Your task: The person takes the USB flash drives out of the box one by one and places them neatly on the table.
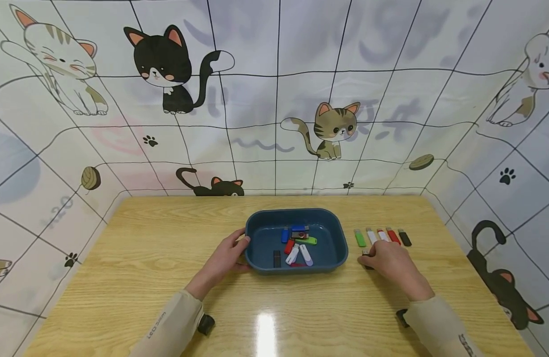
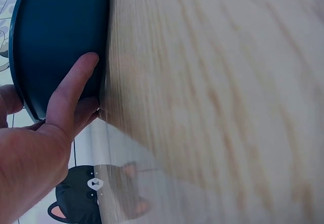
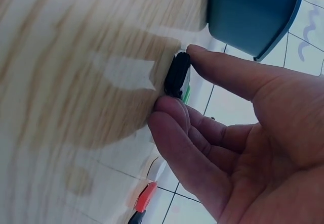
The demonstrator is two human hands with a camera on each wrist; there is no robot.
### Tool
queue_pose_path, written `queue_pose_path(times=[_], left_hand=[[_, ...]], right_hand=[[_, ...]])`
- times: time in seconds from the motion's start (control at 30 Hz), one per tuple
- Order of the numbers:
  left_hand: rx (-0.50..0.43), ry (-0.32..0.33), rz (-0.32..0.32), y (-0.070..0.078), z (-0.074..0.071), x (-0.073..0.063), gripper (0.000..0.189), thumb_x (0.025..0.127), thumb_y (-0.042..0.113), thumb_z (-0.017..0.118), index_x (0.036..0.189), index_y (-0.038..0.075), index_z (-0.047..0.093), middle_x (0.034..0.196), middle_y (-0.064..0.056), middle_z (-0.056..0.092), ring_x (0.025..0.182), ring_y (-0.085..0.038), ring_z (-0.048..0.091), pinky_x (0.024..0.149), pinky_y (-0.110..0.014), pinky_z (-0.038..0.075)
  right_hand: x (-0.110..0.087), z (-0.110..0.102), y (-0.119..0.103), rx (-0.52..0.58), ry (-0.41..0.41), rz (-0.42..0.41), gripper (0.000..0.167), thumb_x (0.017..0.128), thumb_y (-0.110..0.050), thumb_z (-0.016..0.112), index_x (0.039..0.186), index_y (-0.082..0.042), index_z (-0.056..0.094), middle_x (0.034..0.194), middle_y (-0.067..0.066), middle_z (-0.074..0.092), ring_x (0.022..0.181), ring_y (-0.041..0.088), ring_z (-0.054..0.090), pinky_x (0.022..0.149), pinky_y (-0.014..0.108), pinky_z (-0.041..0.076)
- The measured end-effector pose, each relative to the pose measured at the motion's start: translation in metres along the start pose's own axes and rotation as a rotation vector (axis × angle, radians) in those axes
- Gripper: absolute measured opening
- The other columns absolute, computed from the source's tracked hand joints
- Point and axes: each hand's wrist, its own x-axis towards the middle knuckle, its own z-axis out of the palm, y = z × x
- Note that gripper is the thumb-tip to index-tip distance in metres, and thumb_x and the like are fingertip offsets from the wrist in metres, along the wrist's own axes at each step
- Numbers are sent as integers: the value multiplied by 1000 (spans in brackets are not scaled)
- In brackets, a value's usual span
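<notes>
A dark blue plastic basin [image 1: 262, 248] stands on the table with several USB flash drives inside, among them a blue one [image 1: 285, 235], a green one [image 1: 309, 241] and a black one [image 1: 276, 258]. My left hand [image 1: 224, 254] grips the basin's left end, its fingers against the outer wall in the left wrist view. To the right of the basin, my right hand [image 1: 392, 262] pinches a black flash drive [image 3: 177, 73] between thumb and fingertips, low at the tabletop. Beyond that hand lies a row: green drive [image 1: 360, 238], two whitish drives, red drive [image 1: 393, 235], black drive [image 1: 404, 238].
The light wood table [image 1: 158, 238] ends at walls hung with a cat-printed sheet [image 1: 256, 99] at the back and both sides. A dark strap-on device [image 1: 206, 324] sits at my left wrist, another [image 1: 402, 318] at the right.
</notes>
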Motion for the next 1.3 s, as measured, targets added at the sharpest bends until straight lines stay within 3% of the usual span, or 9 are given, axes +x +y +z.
queue_pose_path(times=[0.13, 0.2, 0.3, 0.4, 0.6, 0.83, 1.3], left_hand=[[4, 2, -1, 0, 0, -1, 53, 113, 24, 44, 161, 5, 32, 150, -32, 47, 128, -43, 58, 83, -50, 62], [3, 0, 1, 0, -1, -2, 53, 113, 24, 44, 161, 5, 31, 150, -32, 47, 129, -43, 58, 83, -50, 62], [-5, -7, 4, 0, -2, -2, 53, 113, 25, 43, 161, 5, 31, 150, -33, 47, 130, -44, 57, 84, -51, 62], [-12, -10, 4, -1, -3, -2, 53, 114, 25, 43, 161, 5, 30, 150, -33, 46, 131, -44, 56, 84, -51, 62], [-20, 5, -2, -2, -1, 0, 52, 113, 24, 44, 161, 5, 32, 150, -33, 46, 130, -44, 57, 82, -50, 62], [-25, -7, 7, -2, -1, 2, 53, 113, 25, 45, 161, 6, 32, 150, -33, 46, 130, -45, 56, 82, -49, 63], [-35, -13, 4, -3, -1, 3, 54, 113, 25, 44, 161, 4, 30, 151, -33, 45, 130, -46, 56, 82, -50, 62]], right_hand=[[-1, -1, -1, 5, 8, -17, 51, 92, -36, 78, 55, -17, 48, 54, -9, 27, 53, 11, 27, 52, 27, 19], [-3, -3, -1, 24, 7, -4, 49, 94, -38, 75, 58, -16, 50, 54, -8, 29, 53, 11, 29, 52, 27, 21], [-5, -10, -3, 48, 19, 11, 39, 98, -37, 70, 74, -8, 64, 58, -5, 45, 55, 14, 40, 53, 30, 30], [-6, -18, -5, 37, 71, -12, 35, 100, -34, 67, 97, 1, 70, 75, 4, 64, 66, 21, 56, 59, 37, 44], [-6, -29, -15, 53, 197, -96, 37, 103, -30, 62, 110, 5, 70, 98, 16, 72, 85, 31, 67, 71, 50, 55], [-2, -44, -38, 96, 273, -152, 32, 104, -29, 61, 112, 0, 72, 101, 13, 73, 89, 31, 69, 73, 49, 57], [13, -69, -97, 90, 270, -249, 24, 104, -27, 62, 107, -7, 74, 99, 7, 74, 90, 26, 68, 75, 47, 57]])
